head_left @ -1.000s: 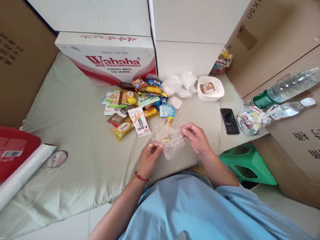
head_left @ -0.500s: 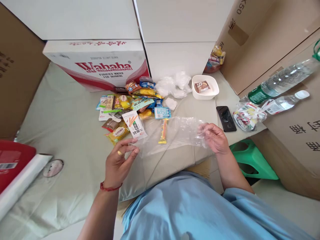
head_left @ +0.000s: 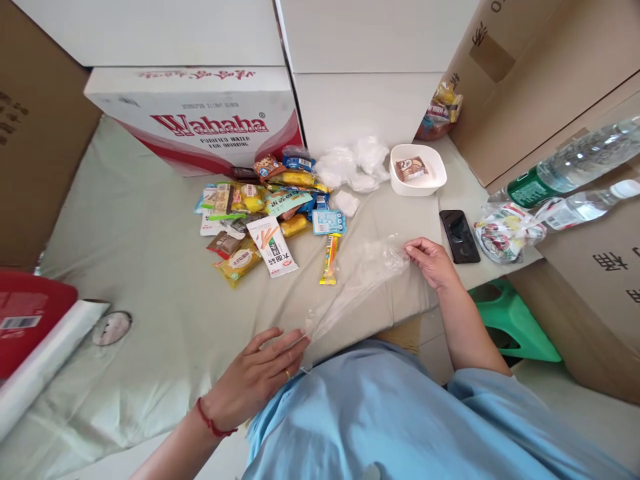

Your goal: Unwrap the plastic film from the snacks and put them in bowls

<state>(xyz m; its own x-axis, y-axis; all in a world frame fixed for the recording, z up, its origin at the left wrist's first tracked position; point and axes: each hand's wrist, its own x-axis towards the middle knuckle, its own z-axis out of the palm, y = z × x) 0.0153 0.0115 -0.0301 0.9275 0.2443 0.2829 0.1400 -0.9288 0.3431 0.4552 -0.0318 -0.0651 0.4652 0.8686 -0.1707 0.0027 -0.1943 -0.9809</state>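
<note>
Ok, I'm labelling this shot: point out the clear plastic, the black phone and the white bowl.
Clear plastic [head_left: 356,285], head view: its stretched middle.
Black phone [head_left: 459,237], head view: its upper face.
White bowl [head_left: 419,188], head view: its near outer wall.

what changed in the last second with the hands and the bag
The bag, earlier over the yellow stick, now stretches slantwise beside it. The left hand moved toward the body, its fingers straightened; whether it grips the bag is unclear. The right hand moved right, toward the phone, still pinching the bag. The stick, snack pile, bowl and phone stayed put.
</note>
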